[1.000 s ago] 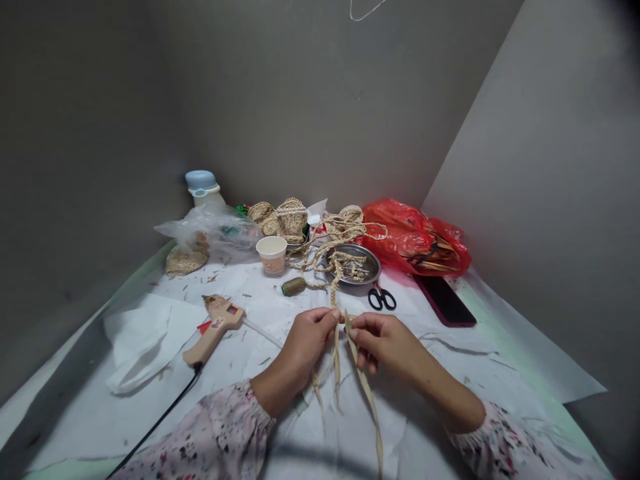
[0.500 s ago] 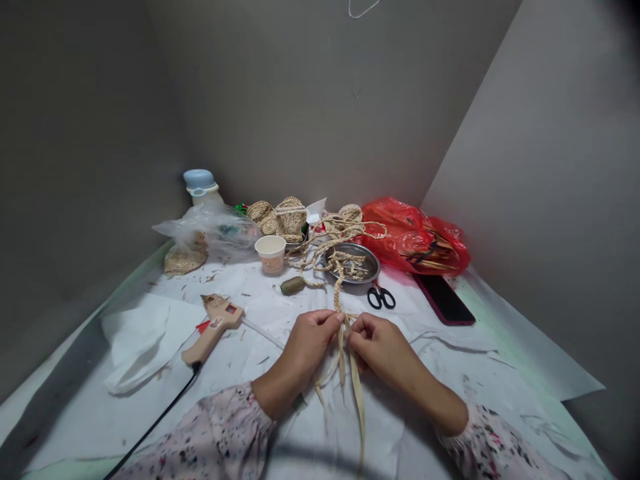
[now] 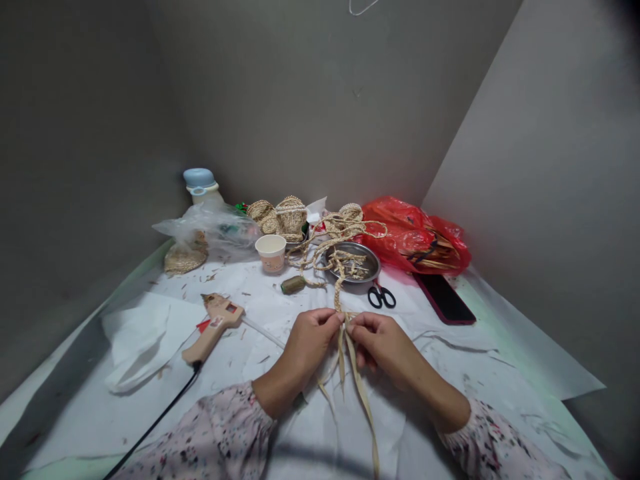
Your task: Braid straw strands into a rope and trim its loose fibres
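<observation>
A straw braid [image 3: 338, 293] runs down from a metal bowl [image 3: 373, 265] toward my fingertips. My left hand [image 3: 313, 340] pinches the lower end of the braid between thumb and forefinger. Just to its right, my right hand [image 3: 383, 343] is closed on one of the loose straw strands [image 3: 361, 393] that hang below the braid. The fingertips of both hands nearly meet. Several pale flat strands dangle toward me, one of them long. Tangled braid and short straw ends lie in and over the bowl.
Black-handled scissors [image 3: 381, 297] and a phone [image 3: 445, 300] lie at right, a red plastic bag [image 3: 410, 233] behind. A glue gun [image 3: 214, 328] with its cord is at left. A paper cup [image 3: 271, 253], thread spool [image 3: 293, 285], clear bag [image 3: 215, 223] and bottle [image 3: 199, 183] stand further back.
My right hand has shifted slightly and its fingers have changed position on the strands. The long strand's lower end has swung to the right. My left hand stays nearly still.
</observation>
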`<action>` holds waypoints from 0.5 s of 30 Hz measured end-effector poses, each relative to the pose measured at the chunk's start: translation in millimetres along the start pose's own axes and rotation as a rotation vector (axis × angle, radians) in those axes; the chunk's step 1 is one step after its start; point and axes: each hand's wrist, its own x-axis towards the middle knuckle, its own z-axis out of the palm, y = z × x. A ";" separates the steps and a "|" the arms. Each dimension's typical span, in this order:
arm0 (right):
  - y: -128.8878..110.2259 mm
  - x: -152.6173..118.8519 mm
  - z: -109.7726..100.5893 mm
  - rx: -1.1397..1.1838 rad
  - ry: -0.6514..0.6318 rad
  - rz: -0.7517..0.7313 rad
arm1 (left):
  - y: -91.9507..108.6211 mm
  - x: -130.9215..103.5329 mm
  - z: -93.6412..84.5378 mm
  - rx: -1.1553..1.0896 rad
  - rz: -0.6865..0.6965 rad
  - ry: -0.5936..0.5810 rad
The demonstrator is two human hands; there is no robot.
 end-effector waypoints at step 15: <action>2.4 -1.4 3.0 -0.104 0.062 -0.064 | -2.6 0.2 -0.6 0.007 0.015 -0.010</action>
